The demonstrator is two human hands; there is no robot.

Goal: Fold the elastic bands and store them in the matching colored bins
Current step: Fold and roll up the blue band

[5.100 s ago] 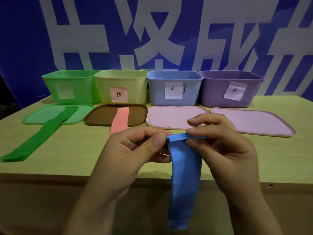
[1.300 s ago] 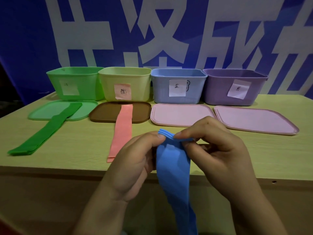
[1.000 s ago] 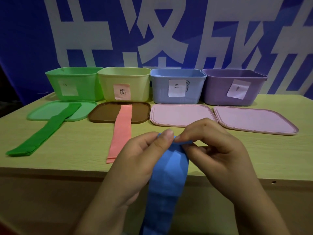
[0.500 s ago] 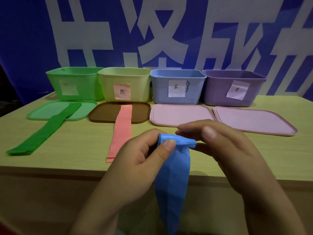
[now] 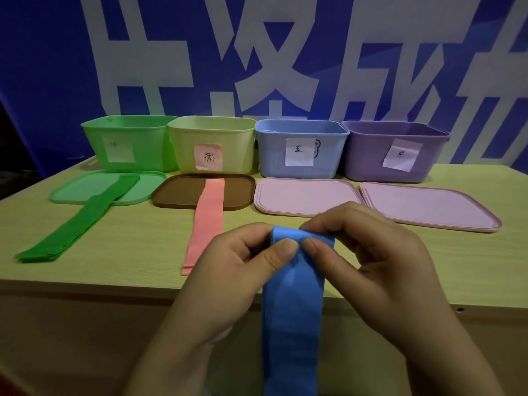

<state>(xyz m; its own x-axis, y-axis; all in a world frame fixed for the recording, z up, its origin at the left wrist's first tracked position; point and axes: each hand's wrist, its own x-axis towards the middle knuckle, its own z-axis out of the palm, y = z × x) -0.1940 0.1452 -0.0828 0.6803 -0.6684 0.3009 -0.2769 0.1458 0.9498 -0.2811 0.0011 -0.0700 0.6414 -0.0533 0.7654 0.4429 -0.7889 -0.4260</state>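
Now blue band (image 5: 291, 310) flatter, thumbs pinching.

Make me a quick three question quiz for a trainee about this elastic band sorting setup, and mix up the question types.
1. True or false: the pink band lies fully inside the yellow bin.
2. Which band do the left hand and right hand pinch? A green, B blue, C pink.
3. Fill in: the green band has one end on the green ____.

Key: 1 false, it lies across the brown lid and the table; 2 B, the blue band; 3 lid.
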